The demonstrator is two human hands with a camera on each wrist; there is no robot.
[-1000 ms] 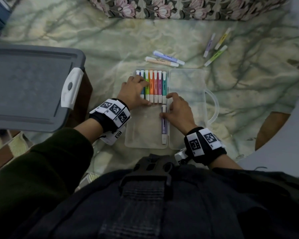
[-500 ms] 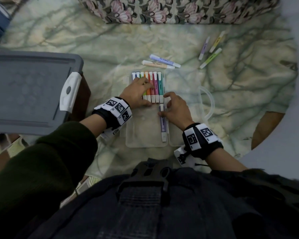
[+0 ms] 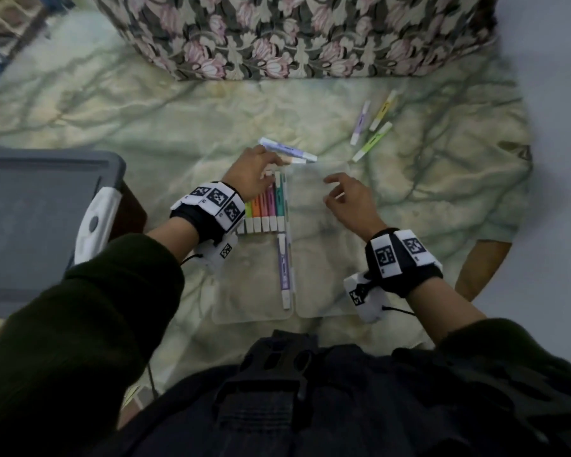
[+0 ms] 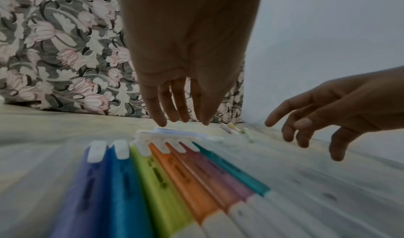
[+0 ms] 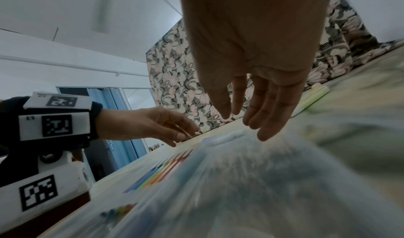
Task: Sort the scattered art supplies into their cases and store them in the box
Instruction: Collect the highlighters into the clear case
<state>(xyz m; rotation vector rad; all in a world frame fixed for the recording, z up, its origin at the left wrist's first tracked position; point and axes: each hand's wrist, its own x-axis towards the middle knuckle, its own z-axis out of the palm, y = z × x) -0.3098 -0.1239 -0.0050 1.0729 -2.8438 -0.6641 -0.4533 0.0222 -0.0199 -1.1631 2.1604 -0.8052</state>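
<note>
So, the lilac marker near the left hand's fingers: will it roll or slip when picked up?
The lilac marker looks slim and smooth-barrelled, so it may roll if nudged. It is probably light and stiff. The left hand is open beside it and could likely pinch it easily.

Marbled green bedsheet under clear case, loose markers.

Rainbow-coloured markers, grey box lid, pink-flowered cushion.
</note>
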